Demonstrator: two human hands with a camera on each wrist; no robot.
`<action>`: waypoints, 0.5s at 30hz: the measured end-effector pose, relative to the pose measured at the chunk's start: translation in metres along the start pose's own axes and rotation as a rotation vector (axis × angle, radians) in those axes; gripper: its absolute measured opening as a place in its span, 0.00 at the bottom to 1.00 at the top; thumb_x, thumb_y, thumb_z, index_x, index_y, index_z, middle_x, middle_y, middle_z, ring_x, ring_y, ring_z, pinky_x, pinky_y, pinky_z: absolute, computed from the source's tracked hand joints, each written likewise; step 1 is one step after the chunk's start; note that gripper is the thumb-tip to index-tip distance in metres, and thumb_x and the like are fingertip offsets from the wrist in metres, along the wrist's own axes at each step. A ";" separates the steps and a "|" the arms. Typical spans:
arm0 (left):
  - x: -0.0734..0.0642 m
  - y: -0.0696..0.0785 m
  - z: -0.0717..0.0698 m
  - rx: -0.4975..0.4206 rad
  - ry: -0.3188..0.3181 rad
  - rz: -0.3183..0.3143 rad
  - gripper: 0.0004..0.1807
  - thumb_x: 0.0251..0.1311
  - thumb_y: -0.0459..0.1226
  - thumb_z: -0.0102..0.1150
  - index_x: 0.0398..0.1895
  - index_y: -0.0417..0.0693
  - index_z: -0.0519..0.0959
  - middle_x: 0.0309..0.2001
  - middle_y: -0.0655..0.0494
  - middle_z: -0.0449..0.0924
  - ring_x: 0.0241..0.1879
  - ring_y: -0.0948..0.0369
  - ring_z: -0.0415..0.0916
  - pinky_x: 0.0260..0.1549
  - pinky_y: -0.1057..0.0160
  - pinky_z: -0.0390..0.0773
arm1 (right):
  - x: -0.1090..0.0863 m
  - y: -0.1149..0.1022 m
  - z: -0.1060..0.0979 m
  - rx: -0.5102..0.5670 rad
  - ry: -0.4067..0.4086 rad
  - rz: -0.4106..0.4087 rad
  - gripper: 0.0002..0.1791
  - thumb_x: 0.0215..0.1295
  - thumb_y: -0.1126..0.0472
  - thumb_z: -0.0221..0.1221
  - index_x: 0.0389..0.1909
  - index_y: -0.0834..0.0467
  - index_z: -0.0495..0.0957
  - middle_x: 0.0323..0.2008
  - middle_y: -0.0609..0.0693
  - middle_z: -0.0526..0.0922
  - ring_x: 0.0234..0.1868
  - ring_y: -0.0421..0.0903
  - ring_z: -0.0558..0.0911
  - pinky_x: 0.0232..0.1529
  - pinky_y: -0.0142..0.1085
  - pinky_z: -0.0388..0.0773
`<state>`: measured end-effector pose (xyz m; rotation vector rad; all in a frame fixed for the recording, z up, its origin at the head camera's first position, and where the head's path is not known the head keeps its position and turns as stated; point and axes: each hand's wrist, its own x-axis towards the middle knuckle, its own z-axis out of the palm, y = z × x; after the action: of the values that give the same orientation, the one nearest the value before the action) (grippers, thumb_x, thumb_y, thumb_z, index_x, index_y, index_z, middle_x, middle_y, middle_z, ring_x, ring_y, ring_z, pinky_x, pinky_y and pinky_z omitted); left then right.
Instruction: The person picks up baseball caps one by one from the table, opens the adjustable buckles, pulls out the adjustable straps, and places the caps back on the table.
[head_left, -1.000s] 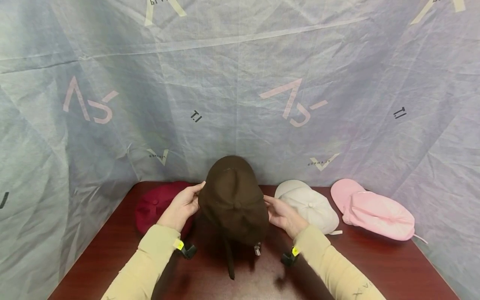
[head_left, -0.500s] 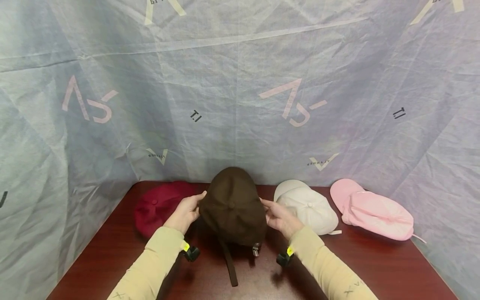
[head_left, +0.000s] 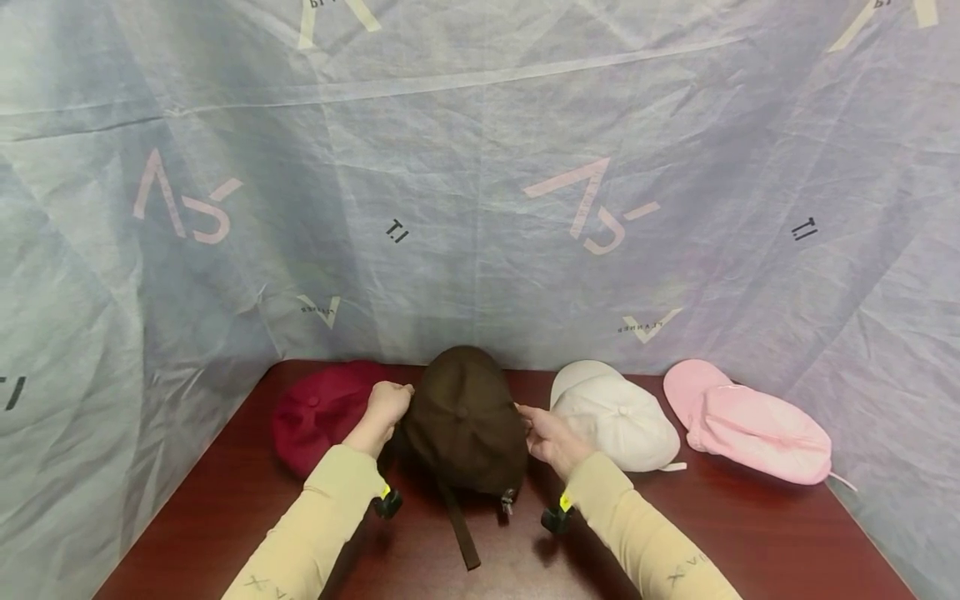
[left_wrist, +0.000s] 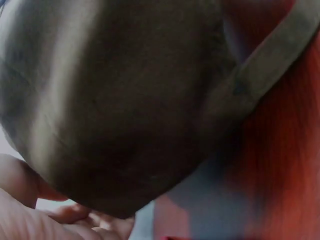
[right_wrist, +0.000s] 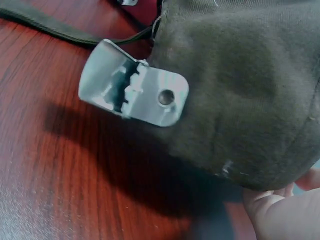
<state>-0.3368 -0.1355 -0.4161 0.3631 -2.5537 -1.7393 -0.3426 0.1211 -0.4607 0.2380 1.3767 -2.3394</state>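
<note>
A dark brown cap (head_left: 465, 417) sits on the table (head_left: 225, 500) between a red cap (head_left: 318, 412) and a white cap (head_left: 618, 421). My left hand (head_left: 388, 402) grips its left side with curled fingers. On the opposite side, my right hand (head_left: 531, 423) holds the cap's right edge. Its strap (head_left: 459, 529) trails toward me, and a metal buckle (head_left: 507, 500) hangs at the back. The left wrist view is filled by the brown cap (left_wrist: 110, 110) and its strap (left_wrist: 265, 70). In the right wrist view, the buckle (right_wrist: 135, 92) lies against the cap (right_wrist: 250, 75).
A pink cap (head_left: 750, 421) lies at the far right of the row. Pale blue printed sheeting (head_left: 480, 208) closes off the back and both sides. Bare dark red tabletop (right_wrist: 60, 175) stretches in front of the caps.
The brown cap has come down from a raised, tilted hold and moved away from me into the row. Both hands went with it and kept their grip.
</note>
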 end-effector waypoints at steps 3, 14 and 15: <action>0.001 0.005 0.001 0.160 -0.012 0.020 0.22 0.69 0.43 0.41 0.40 0.29 0.76 0.39 0.37 0.76 0.46 0.47 0.73 0.45 0.54 0.75 | 0.003 0.005 0.001 -0.036 0.036 -0.022 0.17 0.71 0.65 0.45 0.23 0.55 0.76 0.16 0.41 0.71 0.17 0.32 0.68 0.22 0.22 0.68; 0.019 0.010 0.000 0.306 -0.155 -0.027 0.44 0.69 0.61 0.23 0.66 0.30 0.61 0.66 0.33 0.59 0.65 0.41 0.58 0.64 0.46 0.60 | 0.010 0.013 -0.002 -0.144 0.065 -0.021 0.15 0.71 0.63 0.49 0.23 0.56 0.77 0.22 0.46 0.79 0.22 0.37 0.76 0.26 0.27 0.75; 0.020 0.009 -0.001 0.296 -0.166 -0.032 0.44 0.69 0.61 0.22 0.66 0.31 0.60 0.67 0.33 0.58 0.66 0.41 0.57 0.64 0.46 0.60 | 0.011 0.014 -0.002 -0.150 0.072 -0.019 0.15 0.70 0.62 0.49 0.23 0.56 0.77 0.22 0.46 0.79 0.21 0.37 0.76 0.26 0.27 0.75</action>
<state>-0.3577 -0.1372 -0.4093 0.2779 -2.9472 -1.4563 -0.3467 0.1138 -0.4764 0.2681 1.5870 -2.2493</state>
